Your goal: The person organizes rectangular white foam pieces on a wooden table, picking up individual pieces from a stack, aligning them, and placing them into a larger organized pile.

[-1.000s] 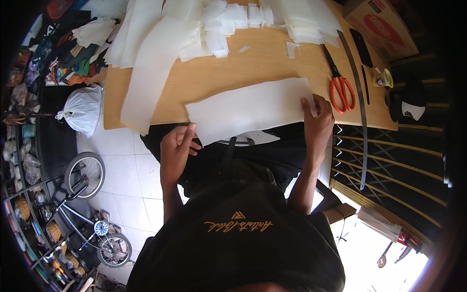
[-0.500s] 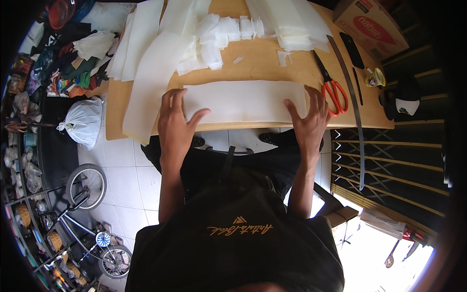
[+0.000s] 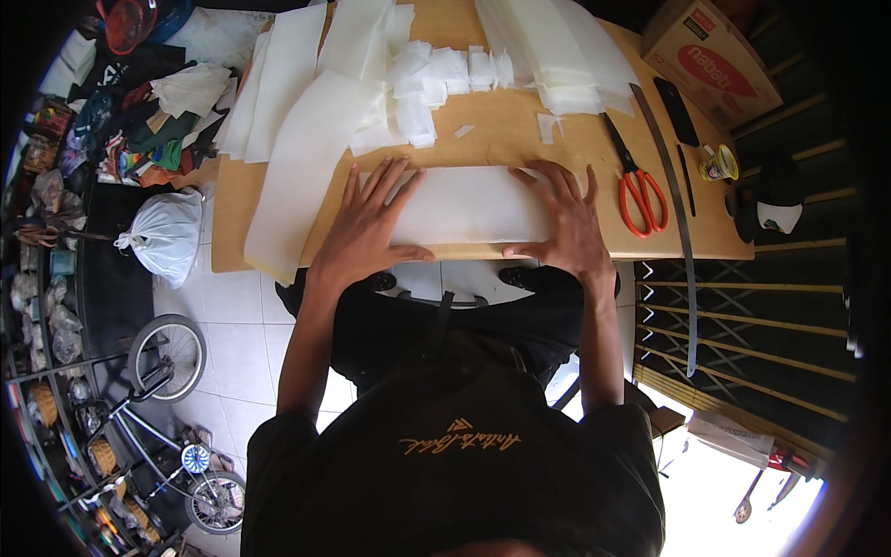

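A white sheet [image 3: 471, 206] lies flat on the light wooden surface [image 3: 713, 227], at the edge nearest the person. It is a long, narrow piece, with its long axis running left to right, roughly parallel to that edge, and its short ends pointing to the two sides.

The sheet is beneath both hands, its bare middle showing between them. The left hand [image 3: 362, 227] covers the left end and the right hand [image 3: 574, 227] covers the right. The fingers of both are spread and laid out flat, pointing away from the person, and grasp nothing; the thumbs point inward toward each other along the near edge of the sheet.

Left of the left hand, a long pale strip [image 3: 302, 176] slants over the near edge. Farther back lie a left stack of strips [image 3: 286, 79], a row of small pale pieces [image 3: 436, 70] and a right stack of strips [image 3: 561, 60]. Scissors [image 3: 640, 200] with orange handles rest right of the right hand, blades pointing away, and beside them a long dark metal strip [image 3: 676, 181] overhangs the edge.

At far right are a small yellow-rimmed cup [image 3: 720, 167], its contents too small to tell, and a cardboard box [image 3: 713, 70], its inside hidden. A knotted white plastic bag [image 3: 165, 237] sits left of the surface, its contents hidden.
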Motion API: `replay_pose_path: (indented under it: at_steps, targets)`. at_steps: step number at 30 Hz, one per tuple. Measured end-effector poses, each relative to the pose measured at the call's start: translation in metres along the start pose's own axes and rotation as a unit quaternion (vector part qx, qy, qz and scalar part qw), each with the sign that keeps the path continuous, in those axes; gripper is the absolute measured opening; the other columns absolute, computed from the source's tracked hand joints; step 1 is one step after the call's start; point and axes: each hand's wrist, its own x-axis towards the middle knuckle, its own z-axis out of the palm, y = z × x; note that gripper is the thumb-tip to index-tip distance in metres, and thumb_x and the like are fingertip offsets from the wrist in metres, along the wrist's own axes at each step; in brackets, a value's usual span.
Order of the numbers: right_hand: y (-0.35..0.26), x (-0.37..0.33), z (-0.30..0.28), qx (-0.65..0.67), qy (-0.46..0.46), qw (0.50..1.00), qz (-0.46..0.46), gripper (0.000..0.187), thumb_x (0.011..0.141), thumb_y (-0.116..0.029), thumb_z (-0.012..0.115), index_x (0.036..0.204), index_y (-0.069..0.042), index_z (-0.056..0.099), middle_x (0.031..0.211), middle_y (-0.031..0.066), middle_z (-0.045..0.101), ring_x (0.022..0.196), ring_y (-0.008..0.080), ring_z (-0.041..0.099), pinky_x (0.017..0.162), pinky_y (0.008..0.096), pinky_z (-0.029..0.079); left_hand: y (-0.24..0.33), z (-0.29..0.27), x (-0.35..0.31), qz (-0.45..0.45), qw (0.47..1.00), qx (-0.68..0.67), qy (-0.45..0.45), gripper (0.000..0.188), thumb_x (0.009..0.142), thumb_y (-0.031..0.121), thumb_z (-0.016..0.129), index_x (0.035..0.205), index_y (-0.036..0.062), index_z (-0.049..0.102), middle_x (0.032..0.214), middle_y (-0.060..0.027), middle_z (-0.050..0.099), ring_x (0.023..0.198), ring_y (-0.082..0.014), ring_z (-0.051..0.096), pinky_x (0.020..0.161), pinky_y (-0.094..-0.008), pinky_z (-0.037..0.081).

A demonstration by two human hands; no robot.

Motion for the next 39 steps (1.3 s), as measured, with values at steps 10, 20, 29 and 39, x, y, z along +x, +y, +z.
replay_pose_path:
  at_steps: [10, 20, 29, 39]
  targets:
    - [0.000, -0.010, 0.002, -0.072, -0.009, 0.997, -0.005, 0.102, 0.067, -0.080, 0.067, 0.154, -0.032, 0.046, 0.159, 0.0053, 0.040, 0.152, 0.0264, 0.030, 0.121, 0.0712, 0.000, 0.001, 0.005, -0.002, 0.011, 0.998, 0.057, -0.005, 0.088, 0.093, 0.068, 0.051, 0.162, 0.0183, 0.028, 0.168, -0.0131, 0.025, 0.154, -0.0346, 0.023, 0.125, -0.0609, 0.010]
    - [-0.049, 0.011, 0.027, -0.047, 0.064, 0.996, -0.034, 0.058, 0.105, -0.042, 0.048, 0.157, -0.017, 0.040, 0.161, 0.0060, 0.040, 0.151, 0.0235, 0.035, 0.120, 0.0673, 0.011, 0.043, 0.014, 0.022, 0.013, 0.998, -0.001, 0.054, 0.064, 0.106, 0.040, 0.046, 0.159, 0.0056, 0.032, 0.165, -0.0133, 0.031, 0.154, -0.0298, 0.027, 0.126, -0.0524, 0.016]
    - [-0.017, -0.012, 0.030, -0.070, 0.063, 0.994, 0.054, 0.058, 0.105, -0.049, 0.044, 0.156, -0.022, 0.044, 0.163, 0.0087, 0.038, 0.152, 0.0286, 0.032, 0.122, 0.0613, 0.018, 0.041, 0.032, 0.019, -0.005, 0.996, -0.001, 0.093, 0.065, 0.104, 0.044, 0.049, 0.156, 0.0062, 0.038, 0.160, -0.0146, 0.040, 0.149, -0.0308, 0.036, 0.125, -0.0478, 0.022]
    - [-0.010, -0.024, 0.027, -0.079, 0.063, 0.989, 0.108, 0.056, 0.109, -0.049, 0.035, 0.157, -0.022, 0.042, 0.165, 0.0071, 0.035, 0.154, 0.0279, 0.028, 0.124, 0.0621, 0.009, 0.017, 0.011, -0.029, -0.131, 0.978, 0.024, 0.158, 0.052, 0.100, 0.021, 0.057, 0.149, 0.0081, 0.046, 0.152, -0.0143, 0.048, 0.144, -0.0331, 0.041, 0.120, -0.0475, 0.028]
